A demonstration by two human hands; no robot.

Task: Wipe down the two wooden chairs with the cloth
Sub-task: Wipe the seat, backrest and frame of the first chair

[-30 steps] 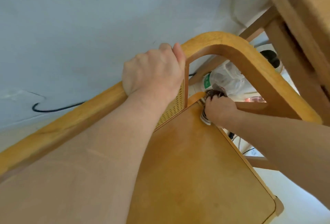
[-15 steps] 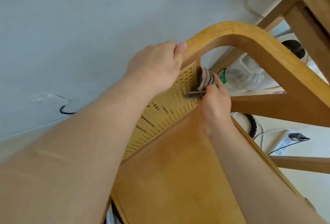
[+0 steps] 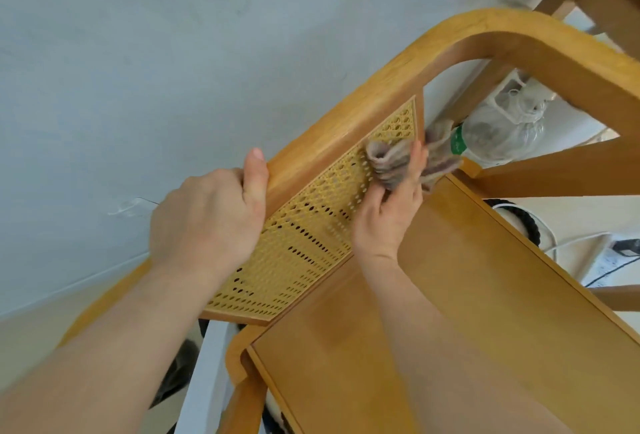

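Your left hand point(image 3: 207, 222) grips the top rail point(image 3: 346, 129) of the wooden chair point(image 3: 467, 295): the thumb lies up against the rail's front face and the fingers wrap over the back of it, out of sight. Your right hand point(image 3: 384, 219) holds the cloth point(image 3: 398, 160), a striped grey-brown rag bunched into a wad. The fingers are curled round it and press it flat against the cane panel point(image 3: 304, 243) of the chair back. The cloth sits at the panel's upper right corner, just under the top rail. One fold of it spills past the panel's side post towards the gap under the armrest point(image 3: 519, 39). The armrest curves away from the top rail to the right and runs out of frame. The seat point(image 3: 485, 347) is bare wood below and right of your right forearm. Through the gap under the armrest lies a clear plastic bottle point(image 3: 498, 132) with a green label, close behind the cloth but not touching it as far as can be told. A black cable point(image 3: 519, 222) and a white cable point(image 3: 571, 238) lie on the floor beyond the seat's right edge. A pale grey wall point(image 3: 173, 53) fills the upper left. More wooden framing point(image 3: 609, 1) shows at the top right corner. You cannot tell from this view whether it is a second chair or a worktop.
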